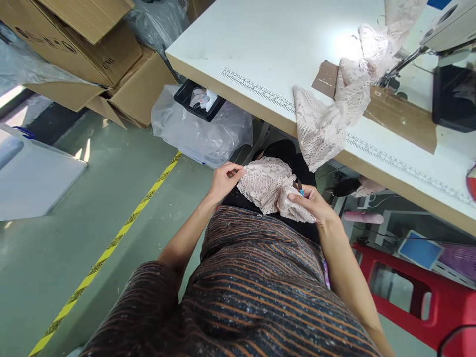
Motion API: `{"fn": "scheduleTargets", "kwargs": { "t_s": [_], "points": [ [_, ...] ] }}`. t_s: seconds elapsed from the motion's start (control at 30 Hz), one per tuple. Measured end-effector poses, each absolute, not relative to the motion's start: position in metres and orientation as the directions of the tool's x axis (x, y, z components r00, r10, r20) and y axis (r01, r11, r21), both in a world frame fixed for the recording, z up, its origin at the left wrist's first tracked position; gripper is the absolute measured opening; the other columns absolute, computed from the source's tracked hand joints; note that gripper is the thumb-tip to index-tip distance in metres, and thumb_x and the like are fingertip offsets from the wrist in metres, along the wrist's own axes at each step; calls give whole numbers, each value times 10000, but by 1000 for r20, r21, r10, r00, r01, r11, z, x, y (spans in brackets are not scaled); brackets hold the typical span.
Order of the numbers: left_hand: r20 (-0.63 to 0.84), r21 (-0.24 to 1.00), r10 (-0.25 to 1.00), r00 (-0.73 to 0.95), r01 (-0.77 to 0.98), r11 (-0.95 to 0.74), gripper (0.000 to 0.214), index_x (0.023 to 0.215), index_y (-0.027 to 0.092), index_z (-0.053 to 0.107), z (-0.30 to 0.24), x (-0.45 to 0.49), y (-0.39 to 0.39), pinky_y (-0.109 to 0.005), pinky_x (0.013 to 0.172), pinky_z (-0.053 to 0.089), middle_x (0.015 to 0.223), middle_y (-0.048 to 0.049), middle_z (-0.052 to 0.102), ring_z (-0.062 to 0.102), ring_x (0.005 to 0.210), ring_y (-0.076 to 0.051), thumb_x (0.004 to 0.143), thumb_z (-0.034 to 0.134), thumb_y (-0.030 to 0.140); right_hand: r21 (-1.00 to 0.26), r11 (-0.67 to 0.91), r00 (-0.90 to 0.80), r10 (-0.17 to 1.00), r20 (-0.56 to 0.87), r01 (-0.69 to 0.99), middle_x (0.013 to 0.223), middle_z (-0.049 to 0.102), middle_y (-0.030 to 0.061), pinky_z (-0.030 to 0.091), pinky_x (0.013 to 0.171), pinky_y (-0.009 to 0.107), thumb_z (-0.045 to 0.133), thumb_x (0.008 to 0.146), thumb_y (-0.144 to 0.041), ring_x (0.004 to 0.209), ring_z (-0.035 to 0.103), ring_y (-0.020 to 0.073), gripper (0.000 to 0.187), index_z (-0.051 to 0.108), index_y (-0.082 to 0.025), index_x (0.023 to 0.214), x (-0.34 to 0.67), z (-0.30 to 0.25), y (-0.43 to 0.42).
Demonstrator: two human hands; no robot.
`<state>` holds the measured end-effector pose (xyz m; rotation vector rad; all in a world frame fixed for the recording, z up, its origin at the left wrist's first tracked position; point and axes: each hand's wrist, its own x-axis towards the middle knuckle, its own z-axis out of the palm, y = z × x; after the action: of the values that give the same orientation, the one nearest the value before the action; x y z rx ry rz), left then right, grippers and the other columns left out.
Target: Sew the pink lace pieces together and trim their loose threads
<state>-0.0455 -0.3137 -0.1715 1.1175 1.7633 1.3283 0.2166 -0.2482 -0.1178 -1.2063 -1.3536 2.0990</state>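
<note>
While the left hand (pixel 223 183) pinches lace fabric (pixel 263 184) mid-frame, the right hand (pixel 315 206) curls closed round its bunched end and thread snips (pixel 300 188).

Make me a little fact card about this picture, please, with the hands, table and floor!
Left hand: pinches one edge of the lace piece
Right hand: holds the lace piece's other end and what look like small snips
Table: more lace, hanging over the edge; sewing machine
Floor: yellow-and-black tape
</note>
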Motion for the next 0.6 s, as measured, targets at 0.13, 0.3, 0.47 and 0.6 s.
{"fn": "scheduleTargets", "kwargs": {
  "t_s": [0.13,0.3,0.47,0.6],
  "points": [
    [-91,995,935,-343,16,103,399,924,150,751,-166,-46,-317,-269,687,494,880,-66,746,603,731,-147,779,736,521,-879,-456,-568,690,-450,143,564,569,-43,396,451,202,922,571,-444,460,462,72,399,671,-151,672,216,-117,-248],
    [-157,987,945,-287,-86,138,435,913,147,714,-164,-45,-314,-253,660,498,799,-49,724,599,684,-130,778,742,560,-883,-451,-573,693,-438,130,554,561,-43,379,441,200,924,561,-454,457,451,71,413,656,-152,646,215,-115,-249],
    [-50,997,973,-224,40,60,359,979,151,697,-159,-31,-323,-250,701,528,865,-59,735,654,747,-138,899,642,496,-882,-460,-576,695,-431,104,549,574,-42,397,437,199,928,564,-436,450,464,73,394,657,-161,639,216,-115,-250],
    [159,946,985,-70,296,-131,225,1021,166,709,-150,0,-341,-294,877,555,1061,-85,755,709,932,-160,976,553,322,-868,-488,-563,695,-448,89,564,619,-21,431,434,215,930,560,-431,449,511,96,376,691,-162,673,220,-119,-249]
  ]
}}
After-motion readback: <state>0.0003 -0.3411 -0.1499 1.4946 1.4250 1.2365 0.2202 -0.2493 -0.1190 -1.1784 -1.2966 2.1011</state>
